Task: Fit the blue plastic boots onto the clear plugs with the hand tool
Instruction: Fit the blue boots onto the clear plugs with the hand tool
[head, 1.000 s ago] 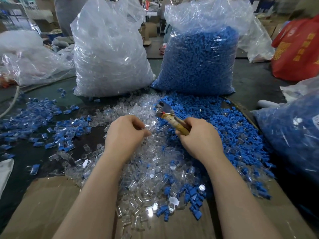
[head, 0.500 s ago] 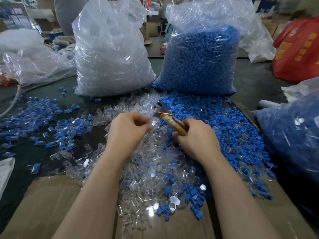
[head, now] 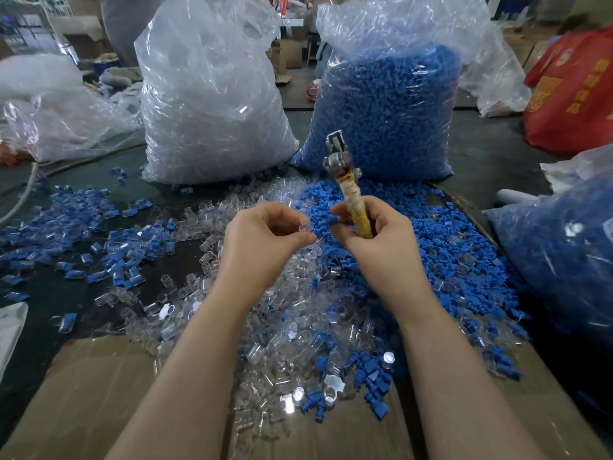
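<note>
Hands meet at centre frame over the heaped parts; the left hand pinches a clear plug at its fingertips, and just right of it, almost touching, the right hand pinches a blue boot while its curled fingers clamp the hand tool, whose long axis stands nearly upright, metal head toward the upper centre. Boot and plug look set to close sideways, I'd judge; open air above the pile gives room, with two full bags standing behind.

Soft daylight, glare, warped edges
</note>
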`<state>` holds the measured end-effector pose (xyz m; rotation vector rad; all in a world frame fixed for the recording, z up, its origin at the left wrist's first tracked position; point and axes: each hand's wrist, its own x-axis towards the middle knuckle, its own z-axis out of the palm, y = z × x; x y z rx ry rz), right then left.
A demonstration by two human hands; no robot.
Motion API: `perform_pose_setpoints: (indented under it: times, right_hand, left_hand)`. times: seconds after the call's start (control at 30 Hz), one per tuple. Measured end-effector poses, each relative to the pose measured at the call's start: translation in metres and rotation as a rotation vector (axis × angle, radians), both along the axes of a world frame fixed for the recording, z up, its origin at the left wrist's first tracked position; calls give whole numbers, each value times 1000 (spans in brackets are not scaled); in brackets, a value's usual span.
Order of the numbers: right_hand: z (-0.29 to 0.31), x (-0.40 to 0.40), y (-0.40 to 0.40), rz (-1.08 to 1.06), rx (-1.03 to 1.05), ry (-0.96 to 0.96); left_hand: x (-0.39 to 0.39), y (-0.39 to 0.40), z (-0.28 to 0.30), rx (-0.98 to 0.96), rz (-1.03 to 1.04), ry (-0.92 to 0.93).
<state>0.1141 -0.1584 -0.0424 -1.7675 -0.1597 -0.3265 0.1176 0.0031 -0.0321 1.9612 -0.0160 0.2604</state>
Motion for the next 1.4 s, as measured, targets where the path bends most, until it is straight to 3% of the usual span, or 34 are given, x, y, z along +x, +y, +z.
perform_pose_setpoints:
  times: [0.63,0.97,1.4]
  right_hand:
    - [-5,2,4,-81,-169,-6]
    - [3,-2,4,-13,-32,-1]
    - [1,-2,2,0,-45,2]
  left_hand:
    - [-4,-14,1,263,32,-229]
    - [-4,-11,8,-113,-100,-5]
    - [-7,-9,12,-176,-97,27]
